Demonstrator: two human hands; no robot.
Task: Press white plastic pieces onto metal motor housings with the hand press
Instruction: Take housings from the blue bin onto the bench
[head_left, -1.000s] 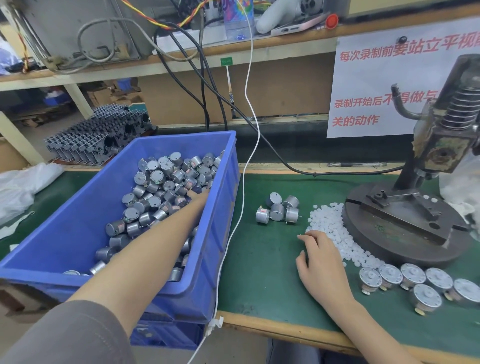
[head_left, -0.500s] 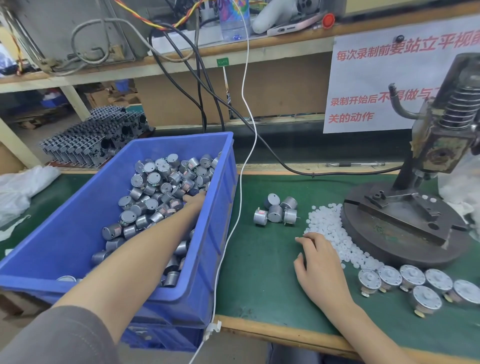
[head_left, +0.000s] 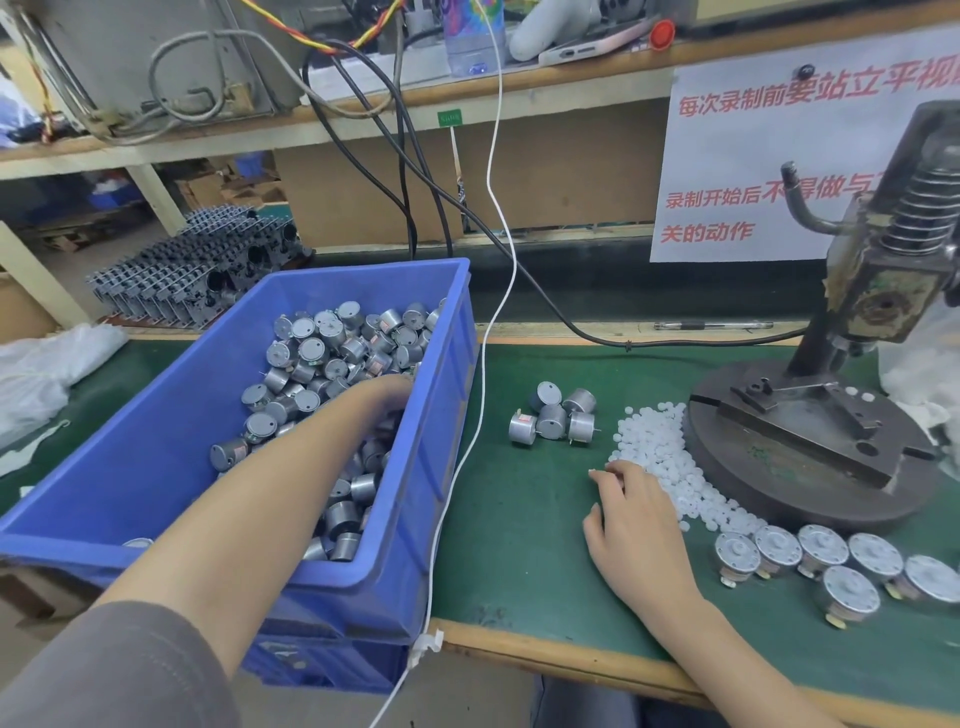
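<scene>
Reaching the left hand (head_left: 384, 402) down among the metal motor housings (head_left: 332, 353) in the blue crate (head_left: 156, 457), burying the fingertips, so leaving any grip impossible to tell. Resting the right hand (head_left: 641, 519) on the green desk (head_left: 519, 545), touching curled fingertips to the near-left edge of the white plastic pieces (head_left: 660, 447); pinching one or not, too small to tell. Lying nearer the hand press (head_left: 810, 457), just right of that pile. Showing red Chinese writing on the white sign (head_left: 753, 156), partly reading "录制开始后不".

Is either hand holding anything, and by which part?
Cannot tell: left hand sits among motor housings in the blue bin, fingers hidden; right hand curls over white plastic pieces.
</scene>
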